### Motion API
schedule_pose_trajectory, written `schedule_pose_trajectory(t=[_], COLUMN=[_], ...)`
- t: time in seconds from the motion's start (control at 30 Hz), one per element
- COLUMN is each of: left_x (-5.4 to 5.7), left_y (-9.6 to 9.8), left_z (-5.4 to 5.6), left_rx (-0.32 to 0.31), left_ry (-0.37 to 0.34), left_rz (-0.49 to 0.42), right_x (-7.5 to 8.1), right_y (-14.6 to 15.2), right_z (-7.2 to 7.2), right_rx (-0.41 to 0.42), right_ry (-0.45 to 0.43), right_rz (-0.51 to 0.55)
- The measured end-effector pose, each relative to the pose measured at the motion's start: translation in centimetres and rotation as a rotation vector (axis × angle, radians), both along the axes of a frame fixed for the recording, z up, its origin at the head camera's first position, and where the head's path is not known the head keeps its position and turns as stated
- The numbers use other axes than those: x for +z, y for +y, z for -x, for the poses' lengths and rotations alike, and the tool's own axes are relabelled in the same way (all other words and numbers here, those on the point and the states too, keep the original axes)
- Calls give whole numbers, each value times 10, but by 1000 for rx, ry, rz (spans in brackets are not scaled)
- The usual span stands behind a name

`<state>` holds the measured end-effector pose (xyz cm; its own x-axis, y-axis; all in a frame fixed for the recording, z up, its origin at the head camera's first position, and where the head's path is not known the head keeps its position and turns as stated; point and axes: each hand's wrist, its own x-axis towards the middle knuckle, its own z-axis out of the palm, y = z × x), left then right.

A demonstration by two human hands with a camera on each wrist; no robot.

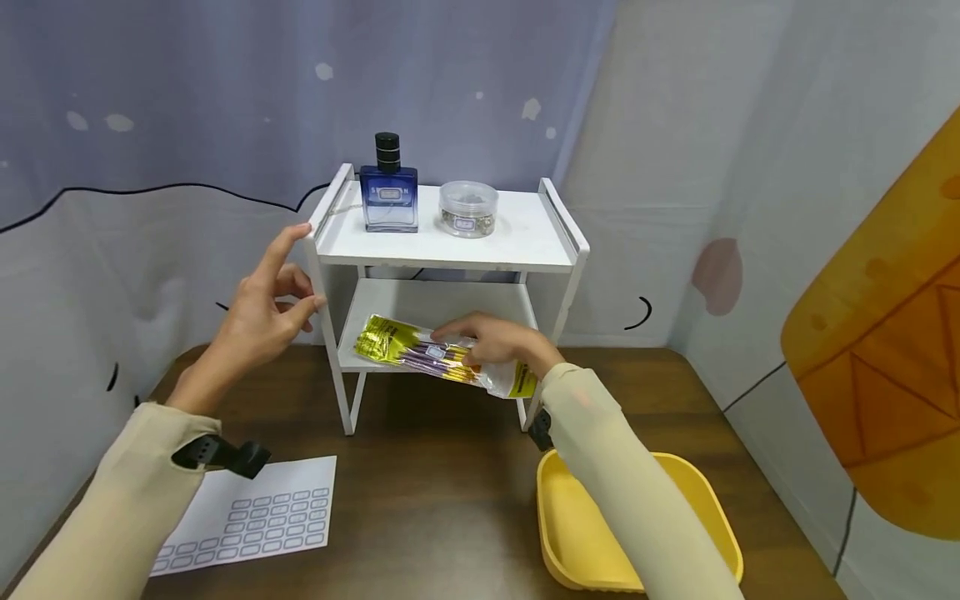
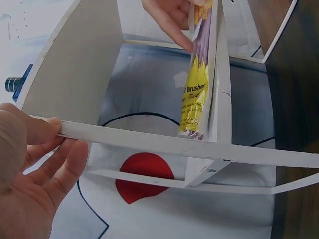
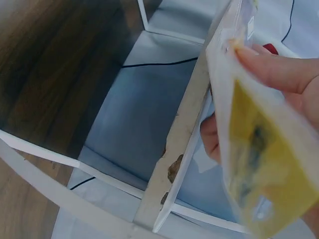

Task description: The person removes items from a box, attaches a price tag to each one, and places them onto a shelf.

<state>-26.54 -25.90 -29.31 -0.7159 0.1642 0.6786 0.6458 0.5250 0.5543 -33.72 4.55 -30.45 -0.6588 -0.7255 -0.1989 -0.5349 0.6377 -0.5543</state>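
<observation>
A white two-tier shelf point(image 1: 442, 250) stands on the table. At its left front post, my left hand point(image 1: 262, 308) grips the frame between thumb and fingers; the left wrist view shows the fingertips point(image 2: 75, 149) against the white bar. My right hand point(image 1: 495, 342) holds a clear and yellow packet of brushes point(image 1: 435, 354) over the front of the lower shelf board point(image 1: 420, 296). Purple and yellow handles show through the plastic, with a small label on it. In the right wrist view the thumb point(image 3: 269, 67) presses the packet's face.
On the top board are a blue perfume bottle point(image 1: 388, 200) and a round clear jar point(image 1: 468, 212). A yellow bin point(image 1: 551, 533) lies under the right forearm. A label sheet point(image 1: 277, 471) is at the left. Curtains hang behind; an orange shape point(image 1: 892, 358) hangs at right.
</observation>
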Motion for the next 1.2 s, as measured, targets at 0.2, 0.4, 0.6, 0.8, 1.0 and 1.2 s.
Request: schedule_pose_trajectory(t=[0.2, 0.4, 0.6, 0.8, 1.0, 1.2], left_x=[0, -2, -1, -2, -4, -2], left_y=[3, 4, 4, 2, 2, 2], left_z=[1, 3, 2, 1, 0, 0], left_rx=[-4, -9, -2, 7, 0, 1], left_ry=[-2, 12, 6, -12, -4, -2], left_rz=[-3, -7, -4, -10, -26, -25], right_x=[-3, -11, -13, -22, -31, -33], right_y=[0, 2, 6, 8, 10, 11], right_z=[9, 9, -5, -18, -24, -25], right_rx=[-78, -176, -223, -192, -199, -261], right_ry=[73, 190, 309, 371, 421, 375], right_rz=[-52, -7, 90, 66, 44, 17])
